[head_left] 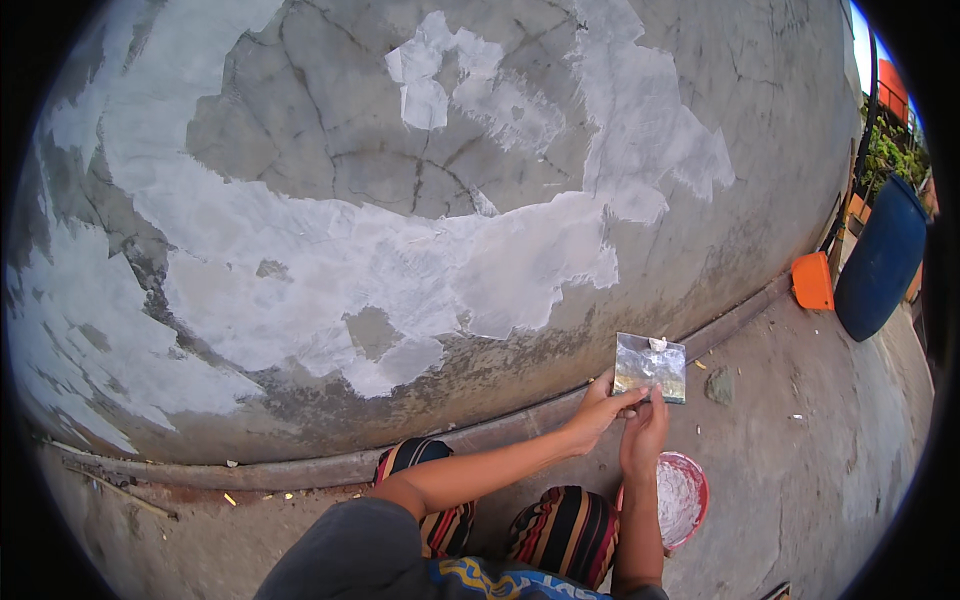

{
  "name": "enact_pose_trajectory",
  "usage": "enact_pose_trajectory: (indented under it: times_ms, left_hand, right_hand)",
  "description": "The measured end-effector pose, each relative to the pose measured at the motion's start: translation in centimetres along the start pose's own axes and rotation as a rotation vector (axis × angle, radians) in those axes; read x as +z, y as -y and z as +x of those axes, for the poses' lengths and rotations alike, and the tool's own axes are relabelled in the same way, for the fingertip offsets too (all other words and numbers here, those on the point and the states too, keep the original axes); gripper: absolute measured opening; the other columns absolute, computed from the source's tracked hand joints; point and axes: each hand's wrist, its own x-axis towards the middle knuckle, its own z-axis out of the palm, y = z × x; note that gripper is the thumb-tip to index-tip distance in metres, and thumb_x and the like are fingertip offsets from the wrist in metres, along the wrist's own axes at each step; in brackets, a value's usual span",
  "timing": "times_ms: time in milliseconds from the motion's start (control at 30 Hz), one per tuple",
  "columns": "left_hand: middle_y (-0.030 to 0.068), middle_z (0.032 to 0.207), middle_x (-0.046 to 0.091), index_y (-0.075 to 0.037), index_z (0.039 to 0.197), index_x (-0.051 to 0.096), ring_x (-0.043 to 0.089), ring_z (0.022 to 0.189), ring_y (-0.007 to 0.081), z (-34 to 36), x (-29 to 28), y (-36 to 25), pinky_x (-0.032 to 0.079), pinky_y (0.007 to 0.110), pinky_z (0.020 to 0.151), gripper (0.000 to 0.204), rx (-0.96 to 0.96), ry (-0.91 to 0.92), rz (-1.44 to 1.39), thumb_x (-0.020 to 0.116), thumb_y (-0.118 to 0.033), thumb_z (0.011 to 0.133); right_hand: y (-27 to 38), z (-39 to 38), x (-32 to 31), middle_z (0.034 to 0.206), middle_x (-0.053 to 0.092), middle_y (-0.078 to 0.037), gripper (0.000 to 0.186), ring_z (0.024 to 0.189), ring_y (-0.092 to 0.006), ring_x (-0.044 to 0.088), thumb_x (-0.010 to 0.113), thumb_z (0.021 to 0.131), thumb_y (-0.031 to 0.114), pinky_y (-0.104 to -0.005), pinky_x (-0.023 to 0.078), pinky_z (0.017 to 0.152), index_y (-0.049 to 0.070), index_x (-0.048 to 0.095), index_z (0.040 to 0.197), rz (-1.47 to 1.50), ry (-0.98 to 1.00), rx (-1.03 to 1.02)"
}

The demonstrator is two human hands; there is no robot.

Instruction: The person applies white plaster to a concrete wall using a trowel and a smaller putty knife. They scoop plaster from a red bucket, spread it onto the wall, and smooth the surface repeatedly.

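Observation:
Both hands are together low in front of the wall, at a shiny, mirror-like square plate [650,370]. A small lump of white paste [658,344] sits near its far edge. My left hand [602,408] grips the plate at its near left corner, thumb on top and fingers partly hidden beneath. My right hand [645,430] holds the near edge with its fingertips; some of its fingers are hidden. Below my right wrist stands a red bucket [704,500] with white paste [680,502] inside, partly covered by my forearm.
The cracked grey concrete wall [780,130] curves ahead, with white patches [300,250] spread over it. A low ledge [330,468] runs along its foot. A stone [719,385] lies on the floor. Further right are an orange container [812,281] and a blue barrel [882,258].

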Motion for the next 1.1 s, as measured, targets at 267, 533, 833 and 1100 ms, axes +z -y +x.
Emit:
enact_pose_trajectory:
  times_ms: [267,533,833,1100]
  left_hand:
    - [0.0013,0.105,0.062,-0.014,0.113,0.050,0.058,0.092,0.0090,-1.8,-9.5,1.4,0.052,0.027,0.078,0.020,0.013,-0.032,0.062,0.062,-0.019,0.097]
    - [0.0040,0.105,0.063,-0.012,0.114,0.049,0.059,0.092,0.0108,0.4,-11.8,5.7,0.053,0.029,0.079,0.017,-0.276,-0.104,0.064,0.053,-0.020,0.100]
    - [0.0041,0.108,0.065,-0.011,0.120,0.051,0.061,0.092,0.0092,3.8,-9.4,13.3,0.053,0.025,0.070,0.022,-0.419,0.034,-0.050,0.053,-0.019,0.099]
    - [0.0040,0.123,0.060,-0.009,0.132,0.045,0.061,0.101,0.0107,-4.8,-6.3,9.9,0.052,0.027,0.075,0.036,-0.567,0.317,0.006,0.050,-0.025,0.100]
  right_hand:
    - [0.7,1.7,0.4,0.122,0.059,-0.010,0.034,0.108,-0.0237,0.062,0.053,0.099,0.021,-0.0437,0.054,0.090,0.002,0.048,0.127,0.028,0.016,-0.030]
    - [1.3,4.0,3.9,0.119,0.060,-0.009,0.035,0.102,-0.0229,0.066,0.054,0.096,0.017,-0.0421,0.060,0.079,0.001,0.048,0.127,-0.016,-0.009,-0.037]
    - [0.6,2.1,10.0,0.116,0.065,-0.010,0.030,0.100,-0.0149,0.067,0.058,0.099,0.015,-0.0316,0.059,0.082,0.000,0.054,0.125,-0.143,-0.056,-0.048]
    - [-0.9,-1.8,8.0,0.116,0.066,-0.009,0.029,0.102,-0.0141,0.065,0.056,0.100,0.016,-0.0304,0.054,0.090,-0.001,0.057,0.124,-0.150,-0.151,0.161]
